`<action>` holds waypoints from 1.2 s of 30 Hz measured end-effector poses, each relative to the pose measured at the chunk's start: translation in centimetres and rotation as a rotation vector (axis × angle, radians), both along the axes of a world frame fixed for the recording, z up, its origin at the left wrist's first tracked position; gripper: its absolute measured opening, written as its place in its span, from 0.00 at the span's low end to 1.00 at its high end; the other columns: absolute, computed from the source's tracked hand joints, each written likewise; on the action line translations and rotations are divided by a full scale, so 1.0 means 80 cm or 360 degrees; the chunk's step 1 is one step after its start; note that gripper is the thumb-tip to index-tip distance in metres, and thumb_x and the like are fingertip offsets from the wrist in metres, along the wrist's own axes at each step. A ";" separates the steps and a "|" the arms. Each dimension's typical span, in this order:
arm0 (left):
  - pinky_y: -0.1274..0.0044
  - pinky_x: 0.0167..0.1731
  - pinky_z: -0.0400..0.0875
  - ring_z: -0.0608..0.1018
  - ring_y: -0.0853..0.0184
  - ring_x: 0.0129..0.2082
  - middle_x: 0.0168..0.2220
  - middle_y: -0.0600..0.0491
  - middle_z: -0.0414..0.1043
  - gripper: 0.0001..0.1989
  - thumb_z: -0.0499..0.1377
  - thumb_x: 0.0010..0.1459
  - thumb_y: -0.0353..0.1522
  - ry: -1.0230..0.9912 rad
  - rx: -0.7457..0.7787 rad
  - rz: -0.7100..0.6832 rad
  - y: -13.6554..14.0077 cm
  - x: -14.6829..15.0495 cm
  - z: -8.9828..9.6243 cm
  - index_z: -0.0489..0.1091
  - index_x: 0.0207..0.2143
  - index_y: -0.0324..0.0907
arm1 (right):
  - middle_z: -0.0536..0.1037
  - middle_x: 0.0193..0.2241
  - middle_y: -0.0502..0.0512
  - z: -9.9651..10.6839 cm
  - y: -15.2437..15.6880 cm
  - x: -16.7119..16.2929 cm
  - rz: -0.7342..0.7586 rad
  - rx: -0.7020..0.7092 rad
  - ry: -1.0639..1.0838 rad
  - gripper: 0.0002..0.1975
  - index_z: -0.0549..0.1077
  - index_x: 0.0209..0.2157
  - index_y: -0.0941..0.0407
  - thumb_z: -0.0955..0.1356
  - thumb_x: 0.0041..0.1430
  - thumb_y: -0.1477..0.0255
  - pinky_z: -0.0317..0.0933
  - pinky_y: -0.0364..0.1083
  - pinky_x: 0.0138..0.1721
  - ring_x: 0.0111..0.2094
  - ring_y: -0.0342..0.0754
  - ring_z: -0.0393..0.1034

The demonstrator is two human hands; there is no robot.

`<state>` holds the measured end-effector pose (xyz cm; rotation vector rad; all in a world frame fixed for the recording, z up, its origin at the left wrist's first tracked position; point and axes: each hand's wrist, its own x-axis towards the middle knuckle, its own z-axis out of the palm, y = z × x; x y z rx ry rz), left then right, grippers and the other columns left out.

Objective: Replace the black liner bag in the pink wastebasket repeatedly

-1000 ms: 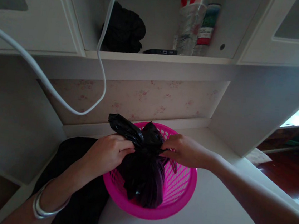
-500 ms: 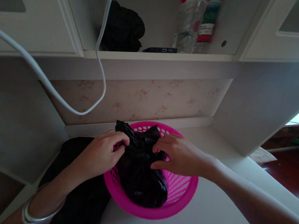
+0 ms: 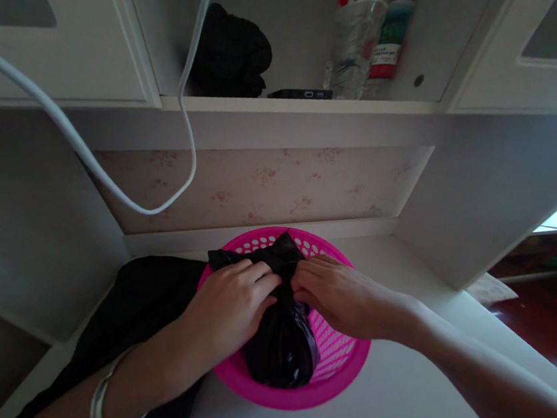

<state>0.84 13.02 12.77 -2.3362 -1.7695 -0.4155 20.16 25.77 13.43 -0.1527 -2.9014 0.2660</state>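
1. The left hand [image 3: 238,302] has its fingers curled closed, gripping the gathered neck of the black plastic bag [image 3: 285,354]
2. The right hand [image 3: 333,292] pinches the same neck from the other side, its fingertips just beside the left hand's
3. The bag sits inside the pink basket [image 3: 281,399], its rounded lower part toward the near rim and its loose top spreading toward the far rim
4. The basket stands on the white desk [image 3: 418,399], a black item [image 3: 148,295] lying to its left
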 end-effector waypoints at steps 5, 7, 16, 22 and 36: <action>0.67 0.45 0.76 0.83 0.60 0.41 0.41 0.54 0.83 0.13 0.56 0.65 0.22 -0.0241 0.0098 0.0066 0.009 -0.045 0.011 0.78 0.39 0.44 | 0.75 0.36 0.57 0.000 0.023 0.044 -0.0125 0.0053 -0.0023 0.11 0.70 0.37 0.56 0.59 0.74 0.75 0.62 0.52 0.46 0.39 0.51 0.67; 0.68 0.43 0.75 0.83 0.60 0.40 0.39 0.52 0.83 0.11 0.56 0.64 0.24 -0.0325 0.0174 0.0185 0.002 -0.068 0.018 0.78 0.37 0.44 | 0.75 0.37 0.58 0.002 0.037 0.066 -0.0237 -0.0035 -0.0005 0.13 0.70 0.38 0.56 0.58 0.76 0.70 0.63 0.53 0.47 0.39 0.52 0.68; 0.73 0.44 0.71 0.82 0.65 0.41 0.39 0.57 0.81 0.07 0.57 0.60 0.31 -0.0922 -0.0102 0.0205 -0.020 -0.050 0.032 0.75 0.36 0.47 | 0.79 0.48 0.60 0.000 0.007 0.037 -0.0287 -0.0264 0.0194 0.21 0.72 0.55 0.55 0.66 0.71 0.54 0.66 0.52 0.48 0.48 0.54 0.74; 0.74 0.32 0.67 0.76 0.66 0.29 0.27 0.57 0.74 0.05 0.55 0.51 0.30 -0.1058 -0.0009 0.0403 -0.014 -0.078 0.021 0.70 0.27 0.45 | 0.79 0.34 0.57 -0.003 0.018 0.032 -0.0033 -0.0014 0.0491 0.13 0.78 0.39 0.57 0.64 0.75 0.68 0.65 0.52 0.48 0.40 0.51 0.73; 0.70 0.59 0.67 0.77 0.60 0.57 0.56 0.53 0.78 0.22 0.65 0.62 0.39 -0.1173 -0.0241 0.0024 -0.037 -0.061 0.019 0.72 0.58 0.51 | 0.80 0.53 0.61 -0.003 -0.012 0.044 -0.0162 -0.0258 0.0615 0.32 0.68 0.66 0.51 0.74 0.64 0.58 0.71 0.54 0.54 0.53 0.56 0.76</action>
